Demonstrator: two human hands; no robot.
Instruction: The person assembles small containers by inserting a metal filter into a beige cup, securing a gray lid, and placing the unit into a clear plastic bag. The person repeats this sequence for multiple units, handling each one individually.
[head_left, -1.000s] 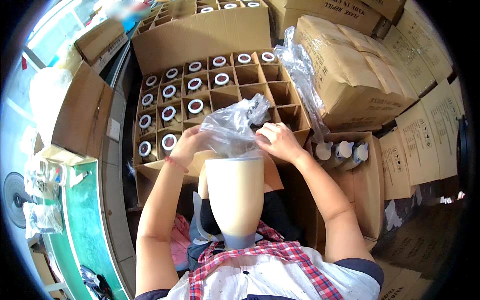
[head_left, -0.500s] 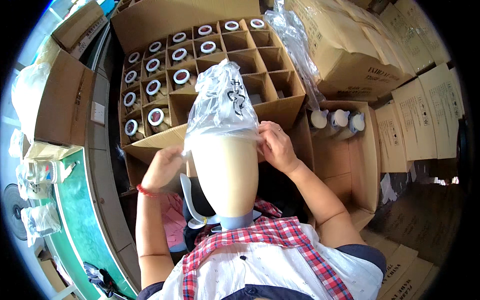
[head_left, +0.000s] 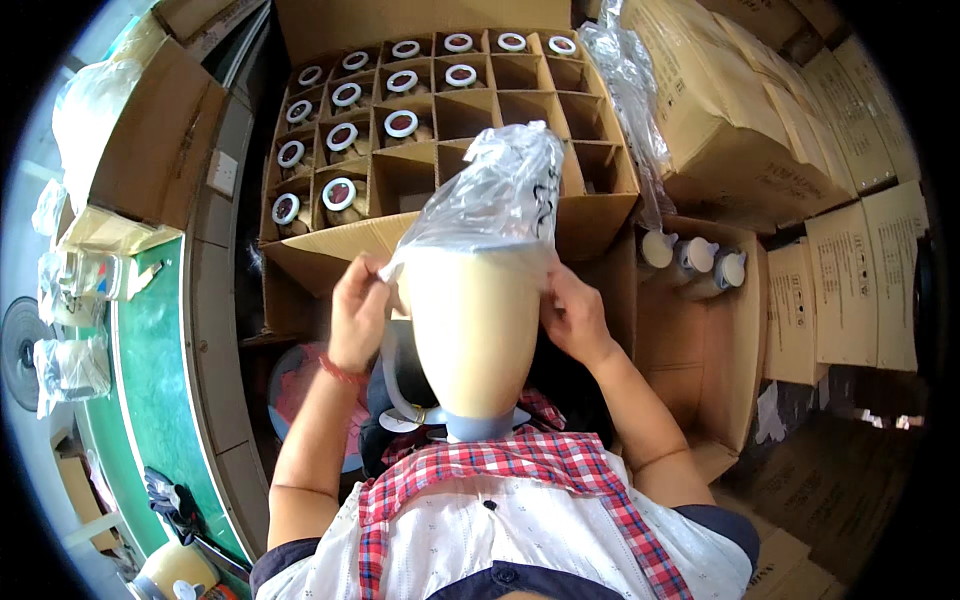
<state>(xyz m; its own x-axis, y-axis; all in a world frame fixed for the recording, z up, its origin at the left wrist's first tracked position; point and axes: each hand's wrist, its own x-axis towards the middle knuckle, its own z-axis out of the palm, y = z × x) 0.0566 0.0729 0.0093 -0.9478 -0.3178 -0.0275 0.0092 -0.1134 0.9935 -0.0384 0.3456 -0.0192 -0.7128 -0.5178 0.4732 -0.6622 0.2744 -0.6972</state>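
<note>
A cream-coloured jug [head_left: 475, 330] with a grey collar and a pale curved handle [head_left: 392, 375] is propped against my lap, its wide end facing away from me. Over that wide end sits a clear plastic bag [head_left: 490, 200] with dark print, its upper part standing crumpled beyond the jug. My left hand [head_left: 358, 315] pinches the bag's edge at the jug's left side. On the opposite side, the closed fingers of my right hand [head_left: 578, 318] grip the bag's edge, their tips partly hidden by jug and plastic.
Ahead is a divided carton [head_left: 340, 245] holding several vessels with white-ringed ends [head_left: 340, 194]; some compartments hold none. An open carton [head_left: 690, 390] on the right contains three pale jugs [head_left: 697, 257]. Sealed cartons [head_left: 750, 110] stack behind it. Along the left runs a green-topped table [head_left: 160, 350] with gloves [head_left: 170, 505].
The bag has come lower around the jug's wide end, and its loose top leans to the right. My left hand has turned and risen beside the jug. The whole view has shifted slightly.
</note>
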